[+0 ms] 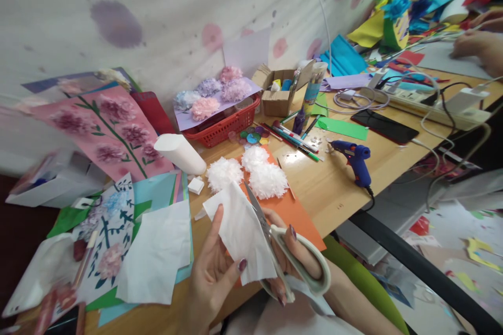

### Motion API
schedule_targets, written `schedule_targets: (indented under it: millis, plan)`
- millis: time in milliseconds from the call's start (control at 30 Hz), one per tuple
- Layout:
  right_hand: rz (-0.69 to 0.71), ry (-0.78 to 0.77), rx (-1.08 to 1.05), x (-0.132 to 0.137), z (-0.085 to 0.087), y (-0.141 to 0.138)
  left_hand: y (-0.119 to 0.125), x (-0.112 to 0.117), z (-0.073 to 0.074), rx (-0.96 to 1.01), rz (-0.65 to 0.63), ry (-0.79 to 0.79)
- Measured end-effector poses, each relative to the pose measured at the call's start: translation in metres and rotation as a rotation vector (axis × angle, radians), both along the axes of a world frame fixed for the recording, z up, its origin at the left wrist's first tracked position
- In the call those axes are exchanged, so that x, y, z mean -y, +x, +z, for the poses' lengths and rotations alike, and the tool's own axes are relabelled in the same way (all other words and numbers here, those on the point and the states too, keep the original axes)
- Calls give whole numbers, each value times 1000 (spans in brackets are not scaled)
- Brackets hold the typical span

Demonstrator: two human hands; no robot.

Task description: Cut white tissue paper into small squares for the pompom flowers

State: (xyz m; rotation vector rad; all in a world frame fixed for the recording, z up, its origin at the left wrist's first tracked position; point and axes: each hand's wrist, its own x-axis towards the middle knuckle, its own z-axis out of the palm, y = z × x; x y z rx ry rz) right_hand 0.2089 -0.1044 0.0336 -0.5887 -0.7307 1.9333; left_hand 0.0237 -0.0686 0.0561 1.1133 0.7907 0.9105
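Between its thumb and fingers, my left hand (pixel 210 272) grips a folded piece of white tissue paper (pixel 239 230). My right hand (pixel 298 251) has its fingers through the pale handles of a pair of scissors (pixel 257 207). The blades lie along the right edge of the tissue; whether they are parted I cannot tell. Just beyond are several fluffy white paper flowers (pixel 268 180), partly on an orange sheet (pixel 302 214). A white tissue roll (pixel 181 153) lies behind my left hand, and more flat white tissue (pixel 157 254) rests to the left.
A blue glue gun (pixel 356 159) stands at the right, its cord over the table edge. Behind are pens (pixel 294 138), a red basket (pixel 231 124) under paper flowers, a cardboard box (pixel 277 99) and a phone (pixel 385 125). Another person's hands (pixel 477 47) are at far right.
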Motion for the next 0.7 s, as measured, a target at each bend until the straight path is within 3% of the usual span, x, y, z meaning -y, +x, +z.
schedule_targets:
  millis: [333, 567, 700]
  plan:
    - [-137, -103, -7, 1, 16, -6, -1, -2, -6, 14, -20, -10]
    - [-135, -107, 25, 4, -1, -4, 6, 0, -1, 40, 16, -65]
    - [-124, -93, 31, 3, 0, -2, 11, 3, 3, 37, 39, -112]
